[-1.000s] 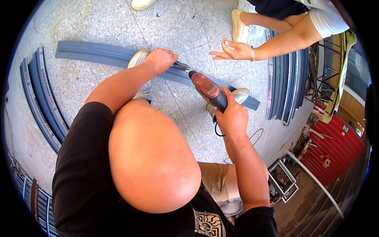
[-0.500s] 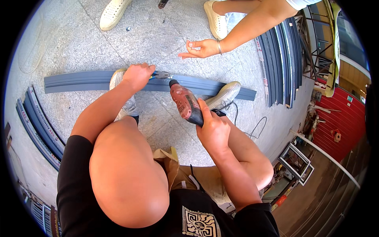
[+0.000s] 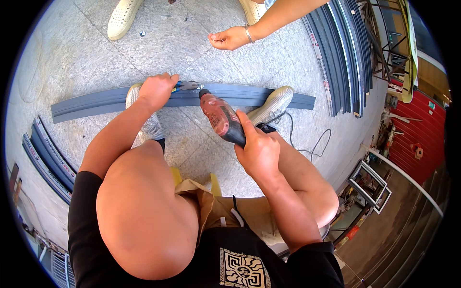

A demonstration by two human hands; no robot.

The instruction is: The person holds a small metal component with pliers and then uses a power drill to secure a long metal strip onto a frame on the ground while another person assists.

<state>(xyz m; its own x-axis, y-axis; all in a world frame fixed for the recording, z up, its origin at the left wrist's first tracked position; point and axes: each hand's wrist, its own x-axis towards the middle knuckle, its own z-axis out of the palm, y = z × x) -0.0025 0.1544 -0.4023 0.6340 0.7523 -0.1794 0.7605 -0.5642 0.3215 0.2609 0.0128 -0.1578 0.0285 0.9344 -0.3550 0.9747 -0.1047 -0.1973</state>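
A: Right hand [image 3: 258, 149]?
B: Fingers wrapped round the black rear handle of a worn red-and-black power drill [image 3: 221, 116]; trigger finger hidden. Grip at the back likely gives push along the drill's line. Forearm slants up-left across the right leg, nose over the strip. Can't tell if the bit touches.
A: Strip?
B: Long grey ridged profile strip [image 3: 235, 93], flat across the grey stone-tiled floor [image 3: 182, 57]. Pale left shoe [image 3: 143, 117] and pale right shoe [image 3: 276, 106] lie over it, each inboard of an end, presumably to stop it sliding or twisting.
A: Left hand [image 3: 156, 91]?
B: Closed round blue-and-yellow-handled pliers [image 3: 188, 86], beside the left shoe. Pliers probably keep fingers clear of the bit. Tips sit by the drill nose, toward the strip's far long edge; can't make out what they pinch. Arm reaches round outside the bent left knee, back of hand up.
A: Farther out?
B: Co-worker's hand [image 3: 229, 38], bangle at the wrist, fingertips gathered, contents unclear, past the strip's far edge. Dark grey profile stack [image 3: 338, 62] toward the floor's right edge.
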